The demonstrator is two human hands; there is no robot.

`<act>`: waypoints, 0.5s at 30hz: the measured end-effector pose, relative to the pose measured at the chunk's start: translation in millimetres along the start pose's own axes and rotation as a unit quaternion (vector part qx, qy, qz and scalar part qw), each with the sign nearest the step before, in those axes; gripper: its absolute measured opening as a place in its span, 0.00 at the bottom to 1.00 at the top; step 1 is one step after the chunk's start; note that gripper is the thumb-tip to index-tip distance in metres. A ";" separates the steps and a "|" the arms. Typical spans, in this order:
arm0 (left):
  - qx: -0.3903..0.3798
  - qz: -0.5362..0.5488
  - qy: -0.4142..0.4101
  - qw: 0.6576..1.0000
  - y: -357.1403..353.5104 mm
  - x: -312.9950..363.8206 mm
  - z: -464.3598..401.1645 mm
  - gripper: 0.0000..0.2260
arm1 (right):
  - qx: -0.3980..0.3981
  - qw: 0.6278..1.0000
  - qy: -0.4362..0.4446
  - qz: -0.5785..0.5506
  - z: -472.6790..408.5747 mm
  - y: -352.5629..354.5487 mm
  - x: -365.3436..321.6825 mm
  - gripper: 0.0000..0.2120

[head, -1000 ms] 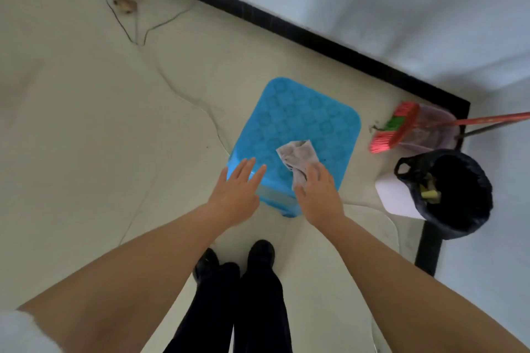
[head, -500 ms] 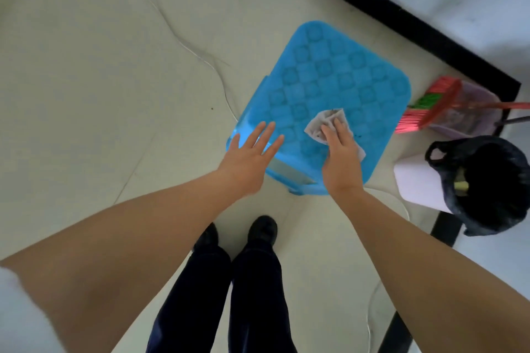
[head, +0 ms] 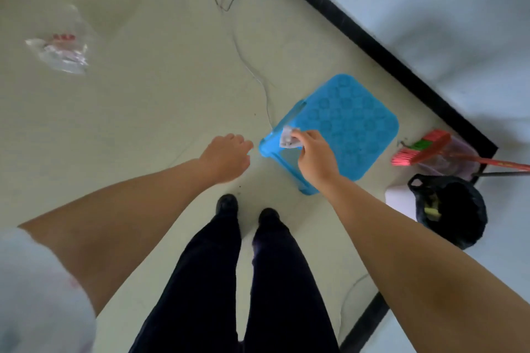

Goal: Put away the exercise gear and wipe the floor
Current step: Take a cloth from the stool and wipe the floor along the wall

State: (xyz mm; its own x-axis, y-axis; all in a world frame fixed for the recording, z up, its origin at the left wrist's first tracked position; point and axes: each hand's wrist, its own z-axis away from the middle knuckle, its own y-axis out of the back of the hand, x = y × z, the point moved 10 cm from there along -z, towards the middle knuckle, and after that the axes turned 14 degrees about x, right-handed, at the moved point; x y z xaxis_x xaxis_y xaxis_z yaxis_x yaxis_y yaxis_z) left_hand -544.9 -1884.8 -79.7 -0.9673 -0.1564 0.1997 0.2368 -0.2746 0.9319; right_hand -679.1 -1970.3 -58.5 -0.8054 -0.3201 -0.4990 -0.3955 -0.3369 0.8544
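Cloth (head: 289,138), small, crumpled and pale, is sitting in the right hand (head: 315,155), whose fingers are closing around it while it is touching the near left corner of the blue stool (head: 348,126). The stool is standing on the pale floor (head: 160,100), just in front of the two dark shoes (head: 227,203) and dark trouser legs of the person. The left hand (head: 226,158) is hanging in the air just beside the stool, to its left, with the fingers curling loosely inward; it is holding nothing and is not touching the stool. To the right of the stool a red broom (head: 421,152) is lying near the black skirting (head: 372,46), and closer to the person a bin (head: 450,209) with a black bag is standing, with some small yellowish rubbish showing inside. Far to the left, well apart from the hands, a clear plastic bag (head: 61,46) with red print is lying on the floor. A thin wire (head: 252,71) is running over the floor from the wall toward the stool.
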 end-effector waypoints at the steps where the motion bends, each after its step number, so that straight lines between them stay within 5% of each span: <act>1: -0.001 0.005 0.027 1.000 1.8 -12.3 23.8 0.17 | -0.022 0.999 0.035 0.002 9.3 -7.4 -22.3 0.24; 7: -0.013 0.059 0.280 0.958 -16.7 -60.2 192.1 0.17 | -0.161 0.958 0.232 0.041 89.7 -63.2 -120.2 0.26; 15: 0.053 0.220 0.547 0.806 -76.1 -8.1 374.1 0.16 | -0.308 0.827 0.459 0.102 222.1 -113.4 -196.1 0.30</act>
State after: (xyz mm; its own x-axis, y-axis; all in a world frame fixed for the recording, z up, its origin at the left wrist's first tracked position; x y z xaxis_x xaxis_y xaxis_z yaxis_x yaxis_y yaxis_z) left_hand -589.0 -1507.7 -39.0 -0.1186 -0.9755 0.1851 0.4699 0.1090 0.8759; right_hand -574.4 -1672.6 -25.4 -0.0413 -0.8675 -0.4958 0.2351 -0.4907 0.8390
